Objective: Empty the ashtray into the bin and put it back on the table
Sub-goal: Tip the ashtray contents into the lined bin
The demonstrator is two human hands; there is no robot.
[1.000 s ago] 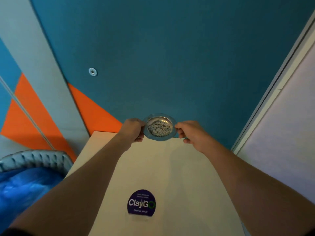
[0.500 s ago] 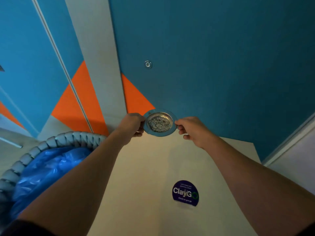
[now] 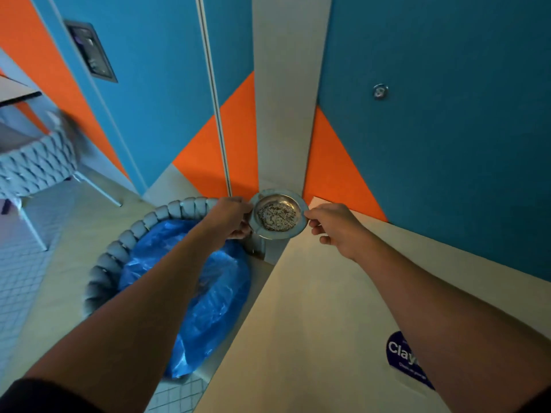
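Both arms outstretched; left hand and right hand pinch ashtray rim, frame centre; sticker half-hidden.

I hold the round metal ashtray level, speckled ash in its bowl, past the table's far left corner. Left below sits the woven bin, blue-lined.

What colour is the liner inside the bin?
Blue: a crinkled, shiny blue plastic liner fills the grey woven bin, clearest in the head view.
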